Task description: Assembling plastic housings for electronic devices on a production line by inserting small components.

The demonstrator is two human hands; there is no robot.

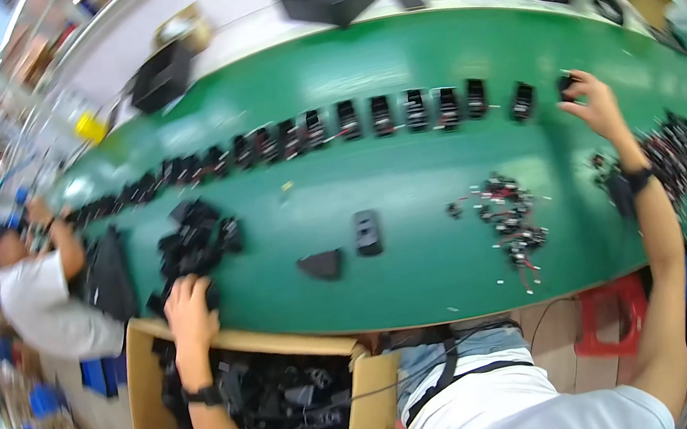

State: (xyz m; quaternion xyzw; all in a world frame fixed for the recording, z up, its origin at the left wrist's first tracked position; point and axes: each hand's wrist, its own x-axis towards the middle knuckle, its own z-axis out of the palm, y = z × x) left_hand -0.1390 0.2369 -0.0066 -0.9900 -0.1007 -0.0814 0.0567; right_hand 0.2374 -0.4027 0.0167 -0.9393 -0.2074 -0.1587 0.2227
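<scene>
In the head view, my right hand (586, 97) is gripping a small black casing (566, 86) just past the right end of the row of black casings (381, 115) on the green worktop (428, 282), while my left hand (190, 311) is reaching over dark parts beside the cardboard box (374, 396), its grip hidden, so I cannot tell. I'm judging that row as set out, with the black heap (184, 241) and wired pieces (512, 218) apparently waiting.

No lettering, label, number or sign is showing clearly enough to be read on anything here.
</scene>
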